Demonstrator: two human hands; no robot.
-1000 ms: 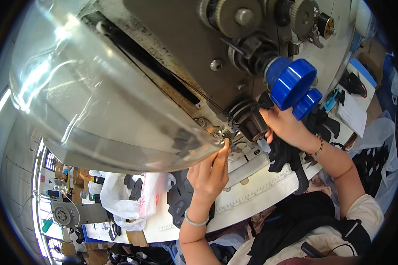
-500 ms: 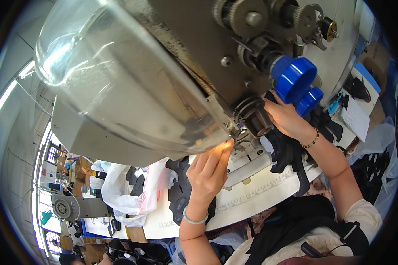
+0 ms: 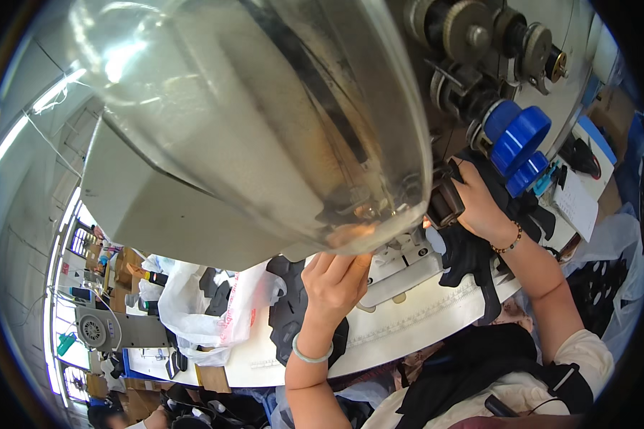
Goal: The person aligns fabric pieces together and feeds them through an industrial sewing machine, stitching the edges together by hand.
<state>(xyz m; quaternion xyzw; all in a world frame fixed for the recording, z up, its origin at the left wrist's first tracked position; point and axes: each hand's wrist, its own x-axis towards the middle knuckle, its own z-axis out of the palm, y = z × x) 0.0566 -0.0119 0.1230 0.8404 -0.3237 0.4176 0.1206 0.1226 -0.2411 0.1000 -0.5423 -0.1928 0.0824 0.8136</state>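
Note:
My left hand (image 3: 334, 289), a pale bangle on its wrist, reaches up to the needle area of a sewing machine (image 3: 168, 207). Its bent fingers are close together, and their tips show blurred through the clear plastic shield (image 3: 265, 129); anything between them is hidden. On the far side of the needle area, my right hand (image 3: 481, 207), wearing a beaded bracelet, curls around a dark block-shaped part (image 3: 445, 204). One fingertip peeks out beyond that part, and what the hand grips is unclear. Black cut pieces (image 3: 472, 268) hang beneath my right hand.
Blue knobs (image 3: 519, 139) jut from the machine head above my right hand. More black pieces (image 3: 288, 304) lie left of my left wrist, beside a white plastic bag (image 3: 193, 307). A ruler strip (image 3: 415, 318) runs along the table's near edge. Another machine (image 3: 118, 329) stands far left.
The machine head, shield and knobs appear farther right and lower in the picture. My left fingertips, bare before, are now behind the shield. My right hand sits lower, with a fingertip showing past the dark part.

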